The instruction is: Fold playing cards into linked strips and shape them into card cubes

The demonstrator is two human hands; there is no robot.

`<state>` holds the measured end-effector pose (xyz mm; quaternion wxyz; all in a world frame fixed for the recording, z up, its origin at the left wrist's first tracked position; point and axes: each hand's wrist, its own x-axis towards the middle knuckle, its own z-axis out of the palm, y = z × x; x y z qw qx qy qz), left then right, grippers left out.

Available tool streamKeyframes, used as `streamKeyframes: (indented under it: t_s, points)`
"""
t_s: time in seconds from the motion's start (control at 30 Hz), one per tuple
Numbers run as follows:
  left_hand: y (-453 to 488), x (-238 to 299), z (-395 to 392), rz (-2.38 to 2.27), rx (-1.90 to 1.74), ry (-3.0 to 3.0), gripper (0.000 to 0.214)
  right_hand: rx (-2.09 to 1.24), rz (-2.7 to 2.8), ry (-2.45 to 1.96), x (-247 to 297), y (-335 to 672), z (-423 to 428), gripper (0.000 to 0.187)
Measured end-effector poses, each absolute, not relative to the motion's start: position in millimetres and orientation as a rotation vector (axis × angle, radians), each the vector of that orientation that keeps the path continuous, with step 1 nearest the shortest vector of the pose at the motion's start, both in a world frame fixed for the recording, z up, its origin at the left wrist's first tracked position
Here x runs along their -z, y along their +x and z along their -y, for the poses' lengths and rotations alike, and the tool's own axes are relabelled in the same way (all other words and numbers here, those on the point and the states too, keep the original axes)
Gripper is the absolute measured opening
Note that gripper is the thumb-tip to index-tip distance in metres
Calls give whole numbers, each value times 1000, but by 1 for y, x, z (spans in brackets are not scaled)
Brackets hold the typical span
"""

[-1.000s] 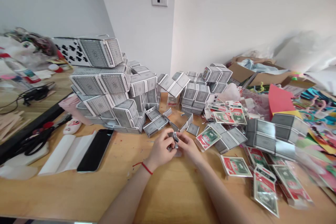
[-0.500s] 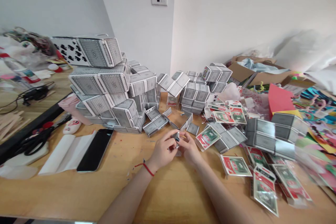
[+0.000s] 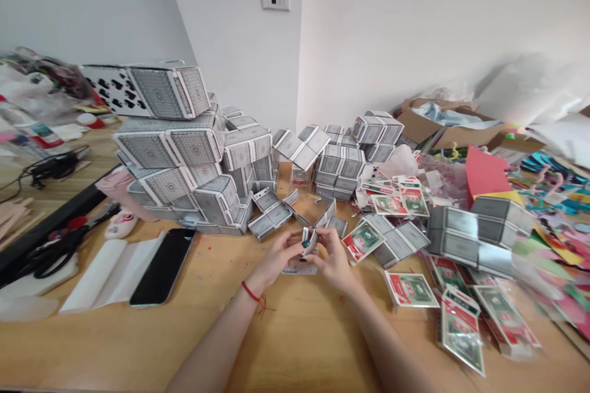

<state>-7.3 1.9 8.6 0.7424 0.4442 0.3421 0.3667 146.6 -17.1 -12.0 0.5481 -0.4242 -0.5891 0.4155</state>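
A: Entry one, your hands?

B: Your left hand (image 3: 279, 256) and right hand (image 3: 334, 262), drawn close together, fingers bent, pinching one small folded piece of grey-and-white card (image 3: 310, 241) between them. The piece is tilted, at the centre of all clock bearings below; its printed side is too small to read. One red cord bracelet (image 3: 251, 292), on your left wrist.

A: Entry two, nearest to your fingers?

B: One flat white card with black print (image 3: 299, 271), at 6 o'clock on the wooden worktop (image 3: 295, 350), partly covered by your hands. One red-and-green card packet (image 3: 364, 241), at 3 o'clock, near your right hand.

A: Entry three, further out?

B: One tall stack of grey-patterned folded-card blocks (image 3: 193, 150), at 10 o'clock. One lower stack of like blocks (image 3: 338, 163), at 1 o'clock. One black rectangular phone (image 3: 162, 267), at 9 o'clock, beside a folded white paper sheet (image 3: 94, 276). One open brown cardboard box (image 3: 447, 135), at 2 o'clock.
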Motion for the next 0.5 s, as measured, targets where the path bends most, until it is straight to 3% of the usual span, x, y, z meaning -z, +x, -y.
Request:
streamKeyframes:
  t_s: [0.3,0.5]
  points:
    - [-12,-8,-11,-788,-922,1100,54,-1138,1305,-978,2,152,11,45]
    - [-9,-4,-11,-765,-977,1176,63,-1177,1178,-955,4,153,11,53]
